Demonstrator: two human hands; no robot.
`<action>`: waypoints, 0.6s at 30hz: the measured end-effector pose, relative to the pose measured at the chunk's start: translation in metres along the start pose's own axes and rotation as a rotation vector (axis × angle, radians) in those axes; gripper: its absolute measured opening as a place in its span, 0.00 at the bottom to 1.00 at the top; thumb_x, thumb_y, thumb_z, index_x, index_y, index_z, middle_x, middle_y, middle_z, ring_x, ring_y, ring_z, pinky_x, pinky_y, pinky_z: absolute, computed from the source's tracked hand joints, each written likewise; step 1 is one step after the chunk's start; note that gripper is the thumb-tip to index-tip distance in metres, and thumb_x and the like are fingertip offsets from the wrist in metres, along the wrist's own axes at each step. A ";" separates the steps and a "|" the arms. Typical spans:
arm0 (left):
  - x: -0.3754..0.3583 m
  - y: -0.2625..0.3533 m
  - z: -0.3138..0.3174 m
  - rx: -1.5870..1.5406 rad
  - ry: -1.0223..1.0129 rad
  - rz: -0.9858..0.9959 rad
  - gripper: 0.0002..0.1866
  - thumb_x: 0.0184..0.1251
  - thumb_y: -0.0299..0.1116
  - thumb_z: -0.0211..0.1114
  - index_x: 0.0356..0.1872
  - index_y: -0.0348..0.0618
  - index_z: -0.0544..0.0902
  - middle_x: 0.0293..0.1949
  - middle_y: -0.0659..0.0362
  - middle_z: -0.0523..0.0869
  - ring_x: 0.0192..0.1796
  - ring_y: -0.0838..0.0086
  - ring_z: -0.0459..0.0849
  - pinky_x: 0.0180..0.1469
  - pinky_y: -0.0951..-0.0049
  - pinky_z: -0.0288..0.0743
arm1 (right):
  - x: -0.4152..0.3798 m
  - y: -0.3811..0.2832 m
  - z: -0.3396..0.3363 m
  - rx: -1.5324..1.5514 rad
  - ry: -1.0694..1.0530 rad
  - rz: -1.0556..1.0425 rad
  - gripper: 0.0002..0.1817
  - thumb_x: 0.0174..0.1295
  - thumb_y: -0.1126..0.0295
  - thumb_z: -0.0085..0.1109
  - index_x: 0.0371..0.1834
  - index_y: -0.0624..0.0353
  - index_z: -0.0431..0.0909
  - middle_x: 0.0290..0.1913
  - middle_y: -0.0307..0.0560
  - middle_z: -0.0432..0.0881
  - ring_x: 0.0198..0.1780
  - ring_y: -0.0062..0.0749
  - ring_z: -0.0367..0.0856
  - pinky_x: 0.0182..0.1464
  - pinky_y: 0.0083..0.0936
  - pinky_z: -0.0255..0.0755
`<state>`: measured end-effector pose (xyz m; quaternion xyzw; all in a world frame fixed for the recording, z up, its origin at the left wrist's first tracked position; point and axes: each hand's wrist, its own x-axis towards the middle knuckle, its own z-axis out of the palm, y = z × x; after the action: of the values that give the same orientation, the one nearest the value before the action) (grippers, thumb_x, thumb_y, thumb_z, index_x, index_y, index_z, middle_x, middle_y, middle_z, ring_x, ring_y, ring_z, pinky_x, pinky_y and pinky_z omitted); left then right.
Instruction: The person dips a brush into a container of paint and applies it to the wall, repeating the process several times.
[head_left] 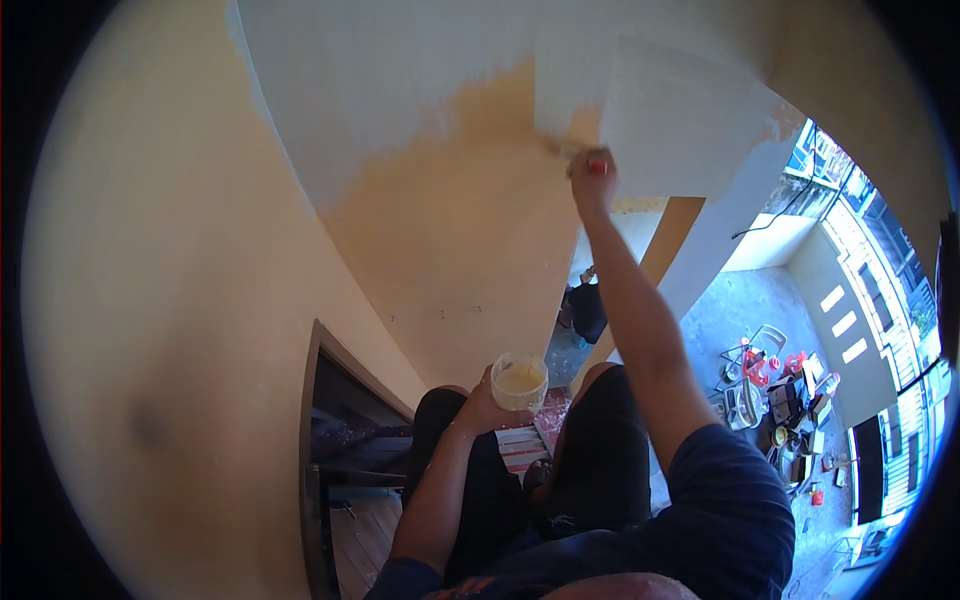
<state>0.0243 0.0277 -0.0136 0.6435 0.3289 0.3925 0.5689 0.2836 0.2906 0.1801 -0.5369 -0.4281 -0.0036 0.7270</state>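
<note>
My right hand (pixel 594 182) is raised, with its fingers wrapped round a paintbrush (pixel 563 147). A bit of red shows at the fist, and the bristles look blurred against the wall (pixel 480 180). Yellow-beige paint covers the wall's lower part, while a paler grey-white stretches above along a ragged border. The brush is at the border between these two colours. Down by my knees, my left hand (pixel 482 413) grips a small whitish tub (pixel 519 383) from its side. Pale cream paint is visible inside, and the tub's rim is smeared.
A dark-framed opening (pixel 312 430) is at lower left. Beneath my legs are red-and-white slats (pixel 518 448). Past a doorway (pixel 590 265) there is a dark shape, perhaps a person. Outside at right, tools and containers (pixel 785 400) lie scattered on the concrete floor (pixel 745 300).
</note>
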 end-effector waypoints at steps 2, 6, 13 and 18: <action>0.001 0.000 -0.001 0.012 -0.007 -0.010 0.56 0.35 0.35 0.87 0.69 0.38 0.62 0.64 0.54 0.75 0.68 0.67 0.72 0.70 0.63 0.65 | 0.051 -0.039 0.014 -0.018 0.081 -0.047 0.10 0.55 0.61 0.63 0.30 0.56 0.78 0.23 0.54 0.81 0.25 0.42 0.82 0.33 0.40 0.76; 0.000 0.004 -0.001 0.035 -0.003 -0.009 0.56 0.35 0.36 0.87 0.69 0.38 0.62 0.64 0.54 0.75 0.68 0.67 0.72 0.70 0.63 0.64 | 0.100 -0.122 -0.003 0.208 0.020 -0.030 0.08 0.59 0.66 0.61 0.33 0.59 0.78 0.24 0.48 0.83 0.26 0.31 0.83 0.30 0.29 0.76; 0.002 0.013 0.000 0.053 -0.002 -0.023 0.55 0.35 0.36 0.86 0.68 0.37 0.62 0.63 0.54 0.75 0.68 0.66 0.72 0.70 0.63 0.64 | 0.058 -0.025 -0.003 0.290 -0.044 -0.238 0.08 0.63 0.66 0.61 0.34 0.59 0.77 0.20 0.43 0.80 0.23 0.26 0.81 0.28 0.25 0.74; 0.000 0.004 0.000 0.054 -0.006 -0.005 0.56 0.35 0.35 0.86 0.69 0.37 0.61 0.64 0.54 0.75 0.68 0.67 0.72 0.70 0.63 0.63 | -0.046 0.043 -0.038 0.173 -0.097 0.051 0.10 0.63 0.65 0.61 0.31 0.58 0.73 0.19 0.43 0.79 0.23 0.26 0.81 0.27 0.25 0.74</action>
<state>0.0246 0.0271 -0.0100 0.6589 0.3395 0.3801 0.5533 0.2983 0.2588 0.1156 -0.4823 -0.4475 0.0779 0.7491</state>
